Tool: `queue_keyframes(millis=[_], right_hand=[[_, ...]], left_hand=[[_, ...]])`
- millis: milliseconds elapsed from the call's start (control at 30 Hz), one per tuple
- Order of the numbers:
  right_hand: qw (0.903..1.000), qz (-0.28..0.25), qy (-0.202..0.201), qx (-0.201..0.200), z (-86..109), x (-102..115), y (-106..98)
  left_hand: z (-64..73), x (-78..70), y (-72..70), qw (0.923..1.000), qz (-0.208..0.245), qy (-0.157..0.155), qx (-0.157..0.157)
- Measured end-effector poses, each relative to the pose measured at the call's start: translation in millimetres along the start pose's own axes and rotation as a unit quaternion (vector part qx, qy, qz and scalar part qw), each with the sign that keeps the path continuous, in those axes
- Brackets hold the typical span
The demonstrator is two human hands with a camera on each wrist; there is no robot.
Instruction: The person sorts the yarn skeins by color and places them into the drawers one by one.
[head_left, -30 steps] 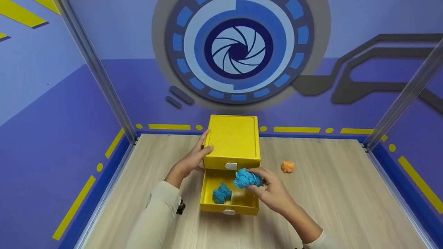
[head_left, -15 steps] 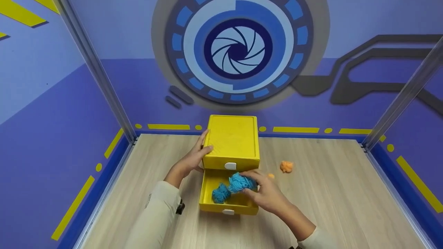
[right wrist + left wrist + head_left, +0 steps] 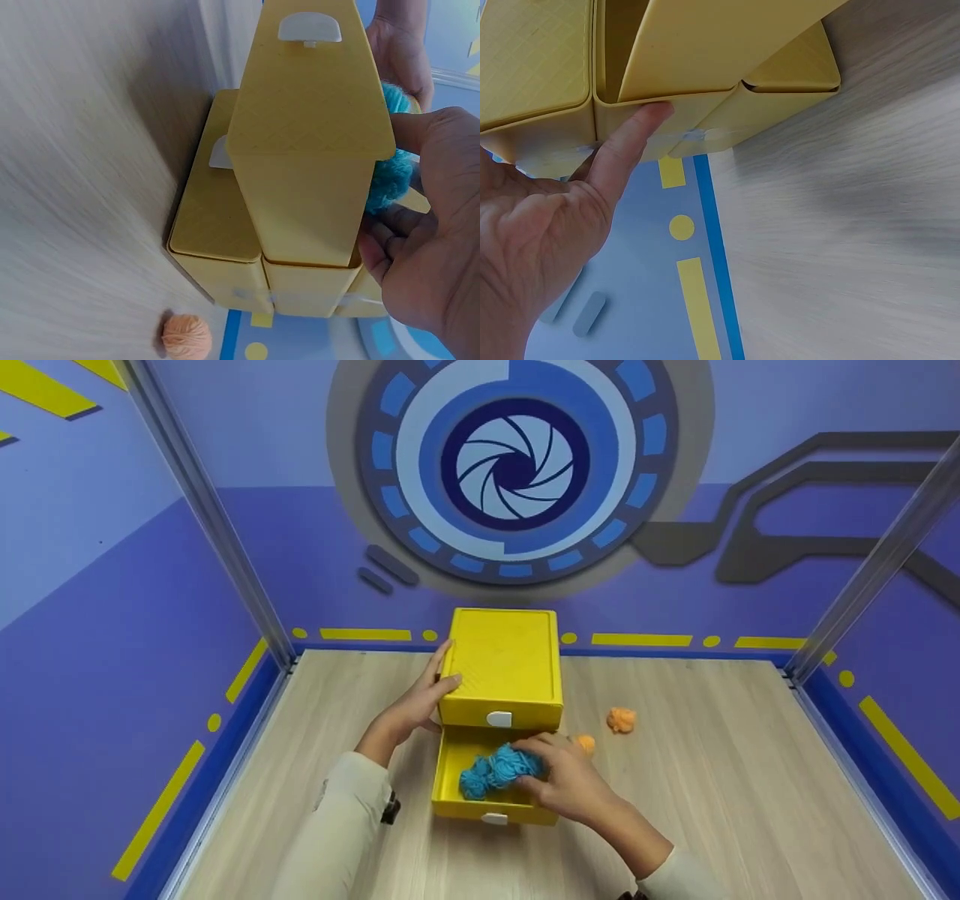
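At the left, the left hand (image 3: 415,709) lies against the near flank of the yellow drawer unit (image 3: 506,656), its thumb at the top edge; some of its fingers are hidden along that flank, and the sleeve (image 3: 334,817) behind it is cut off below. Between the two hands the open drawer (image 3: 454,811) sticks out, with a smaller blue ball (image 3: 472,781) in it. Just right of that, the right hand (image 3: 574,780) has thumb and fingers curled round a larger blue yarn ball (image 3: 513,763) inside the drawer — the hand covers the ball's right side and the drawer's right end, and whether the ball touches the drawer floor I cannot tell. Beyond the right hand, on the desk (image 3: 750,772), an orange ball (image 3: 586,744) is partly covered by it; farther right a second orange ball (image 3: 622,721) lies in full view. Compared with half a second ago, the right hand and its ball have moved lower and leftward, up against the smaller one, and more of the covered orange ball shows — the left hand has not shifted.
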State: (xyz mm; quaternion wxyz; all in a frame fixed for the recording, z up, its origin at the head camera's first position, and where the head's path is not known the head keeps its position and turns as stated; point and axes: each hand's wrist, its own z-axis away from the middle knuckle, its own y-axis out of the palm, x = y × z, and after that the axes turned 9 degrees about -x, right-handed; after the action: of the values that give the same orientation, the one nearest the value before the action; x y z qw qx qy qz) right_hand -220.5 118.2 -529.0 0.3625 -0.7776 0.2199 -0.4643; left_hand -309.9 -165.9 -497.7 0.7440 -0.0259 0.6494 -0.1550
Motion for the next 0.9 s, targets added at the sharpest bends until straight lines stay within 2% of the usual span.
queue_keyframes(millis=[400,900], right_hand=[[0.9963,0.073,-0.02,0.041,-3.7,3.9,4.3],[0.9929,0.086,-0.028,0.076,-6.0,2.8,4.4]], left_hand=[[0.7,-1.2,2.3,1.0,-0.006,0.002,-0.004],[0.4,-1.1,1.2,1.0,-0.004,-0.003,-0.009]])
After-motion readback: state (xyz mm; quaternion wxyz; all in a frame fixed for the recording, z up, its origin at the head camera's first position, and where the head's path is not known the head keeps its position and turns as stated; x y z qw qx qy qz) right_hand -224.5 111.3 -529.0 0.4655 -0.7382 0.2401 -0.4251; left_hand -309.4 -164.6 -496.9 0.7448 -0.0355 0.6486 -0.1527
